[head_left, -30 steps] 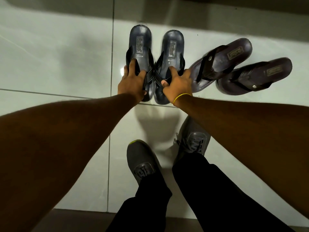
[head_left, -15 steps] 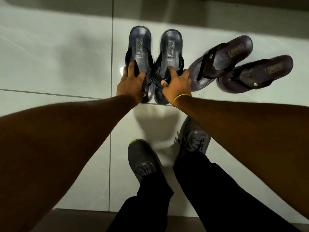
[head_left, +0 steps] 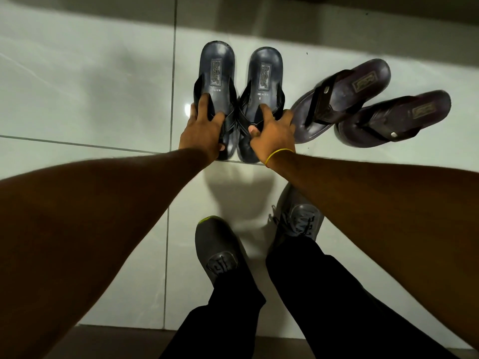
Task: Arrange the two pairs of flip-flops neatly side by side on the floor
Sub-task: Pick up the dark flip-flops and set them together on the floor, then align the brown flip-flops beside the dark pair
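Observation:
Two dark blue-grey flip-flops stand side by side on the pale tiled floor, heels pointing away from me. My left hand (head_left: 203, 130) grips the straps of the left blue flip-flop (head_left: 217, 71). My right hand (head_left: 272, 132), with a yellow band at the wrist, grips the straps of the right blue flip-flop (head_left: 265, 73). To the right lie two dark brown flip-flops, both angled up to the right: the nearer brown flip-flop (head_left: 363, 84) and the outer brown flip-flop (head_left: 414, 112). My right hand's fingers reach the nearer brown one's toe end.
My own grey sneakers, left sneaker (head_left: 217, 244) and right sneaker (head_left: 300, 218), stand on the tiles just behind the flip-flops, with black trouser legs below. A dark shadowed strip (head_left: 337, 11) runs along the back. Grout lines (head_left: 172, 73) cross the floor.
Both hands stay on the blue pair, which has barely shifted. The brown pair keeps its angled position on the right.

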